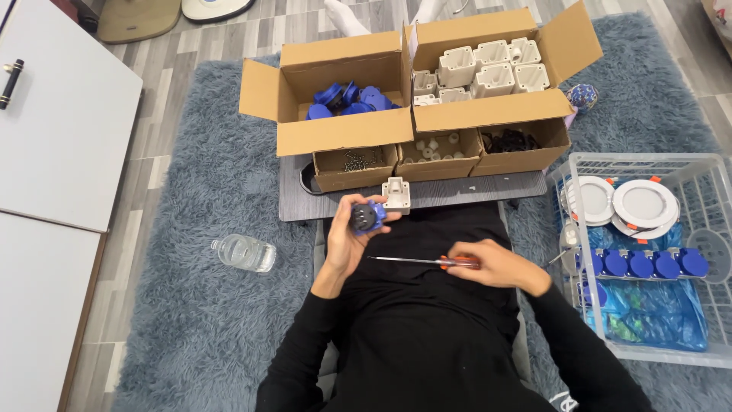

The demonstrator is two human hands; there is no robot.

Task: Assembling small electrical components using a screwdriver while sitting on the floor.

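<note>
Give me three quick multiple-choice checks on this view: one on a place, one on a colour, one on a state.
1. Where does the bottle lie?
A. on the rug, on the left hand's side
B. in the basket
C. in a carton

2. What colour is the screwdriver handle?
A. green
B. orange-red
C. white

3. What is the left hand doing?
A. resting empty
B. gripping a blue and black part
C. lifting a carton

Answers:
1 A: it lies on its side on the grey rug, beside the left arm.
2 B: the orange-red handle sits in the right hand, with the shaft pointing left.
3 B: its fingers close around the part, near a white housing.
</note>
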